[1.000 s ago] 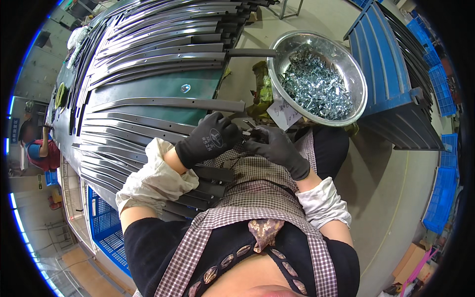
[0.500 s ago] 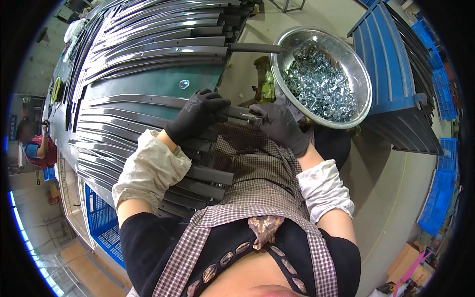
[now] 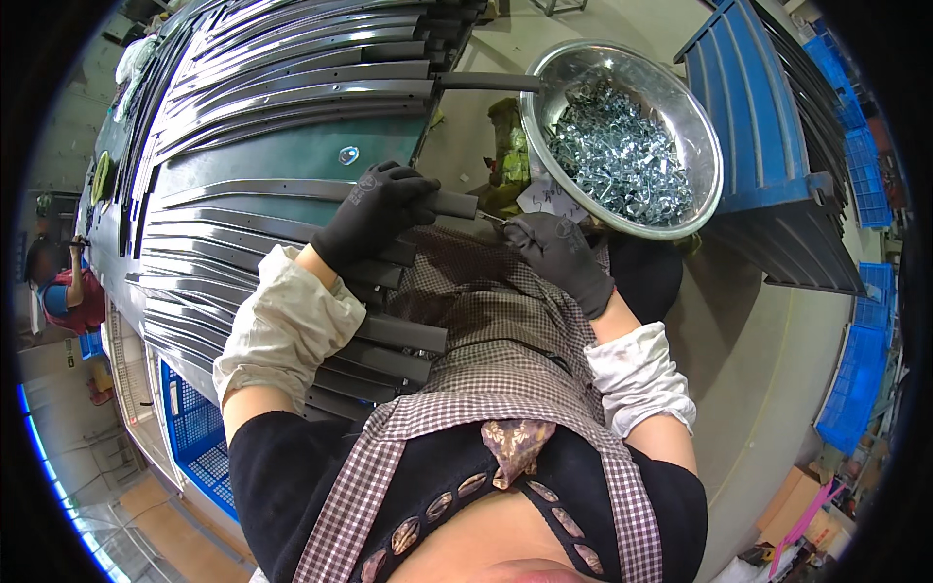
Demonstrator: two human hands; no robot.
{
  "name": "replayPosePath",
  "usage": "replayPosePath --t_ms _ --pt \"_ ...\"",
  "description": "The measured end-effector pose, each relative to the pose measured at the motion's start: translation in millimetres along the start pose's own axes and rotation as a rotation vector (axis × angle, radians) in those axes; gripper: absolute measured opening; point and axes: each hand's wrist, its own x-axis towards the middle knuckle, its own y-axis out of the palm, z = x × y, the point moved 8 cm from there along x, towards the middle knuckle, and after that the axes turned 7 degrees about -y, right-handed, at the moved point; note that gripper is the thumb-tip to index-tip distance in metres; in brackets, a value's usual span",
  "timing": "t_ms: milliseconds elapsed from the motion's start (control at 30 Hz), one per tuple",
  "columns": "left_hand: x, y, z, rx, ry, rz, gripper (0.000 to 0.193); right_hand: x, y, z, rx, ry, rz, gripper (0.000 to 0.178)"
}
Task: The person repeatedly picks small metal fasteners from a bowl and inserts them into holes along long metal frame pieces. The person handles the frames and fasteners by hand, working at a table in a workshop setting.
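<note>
- Grips a dark strip (image 3: 454, 203) near its right-hand end with the left hand (image 3: 374, 209), gloved in black, with fingers bent over it and closed.
- Keeps the right hand (image 3: 559, 253), also in a black glove, curled tight around a small metal piece (image 3: 494, 219) poking out at the fingertips, just beside that same end of the strip; cannot tell whether in contact with it.
- Dark strip along the green worktop (image 3: 292, 146), with the held end out past the edge, near the checked apron (image 3: 505, 325).
- On the far part of the worktop, many more strips (image 3: 311, 94) in overlapping rows; nearer the body, another row (image 3: 400, 333) with ends beside the apron.
- Beyond the right hand, a round metal basin (image 3: 533, 136), heaped with small shiny metal parts (image 3: 622, 155).
- Against the near side of the basin, a pale sheet of paper (image 3: 547, 198) with handwriting.
- Farther right, a ribbed blue container (image 3: 743, 97) and, near the rim of the view, blue baskets (image 3: 844, 389).
- At lower left, a blue crate (image 3: 199, 445); at far left, a co-worker (image 3: 76, 291) in a red garment, well apart.
</note>
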Motion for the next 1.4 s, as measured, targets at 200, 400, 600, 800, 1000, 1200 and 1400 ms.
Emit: replayPosePath --t_ms 200,400,600,800,1000,1200,1400 --pt "-3 0 -5 0.027 0.045 -0.014 0.038 20 6 15 -0.155 -0.045 0.094 0.020" --pt "-2 4 -5 0.027 0.040 0.066 0.043 29 7 32 -0.287 -0.091 0.102 0.017" --pt "-8 1 -17 0.145 0.131 0.032 0.045 -3 -43 -1 -0.200 0.057 0.072 0.019" --pt "-15 -2 -41 0.138 0.126 0.194 0.046 -12 -115 -61 -0.456 0.406 -0.081 0.023" --pt "-60 -20 -77 0.080 0.149 0.235 0.036 8 -118 -102 -0.651 0.362 -0.042 0.032" --pt "-67 -56 -62 -0.125 0.129 0.286 0.037 11 -126 -117 -0.575 0.257 -0.162 0.024" --pt "10 -95 53 0.437 -0.141 -0.252 0.047 -2 -152 -113 -0.386 0.386 -0.295 0.028"
